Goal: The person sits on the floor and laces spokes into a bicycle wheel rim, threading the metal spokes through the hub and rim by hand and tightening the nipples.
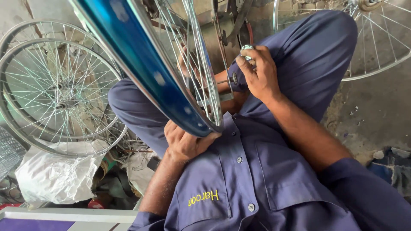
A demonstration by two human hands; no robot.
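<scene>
A spoked bicycle wheel with a blue-lined metal rim (145, 64) stands upright in front of me, mounted in a dark metal stand (222, 34). My left hand (184, 143) grips the lower edge of the rim against my blue shirt. My right hand (259, 70) is closed on a small shiny metal tool (247, 48) close to the wheel's axle (231, 79). My knees in blue trousers sit on both sides of the wheel.
Two bare spoked wheels (55, 94) lean at the left, another wheel (376, 38) at the upper right. A crumpled white plastic bag (51, 175) lies at the lower left, a white frame edge (64, 214) below it. Dusty concrete floor (376, 115) is at the right.
</scene>
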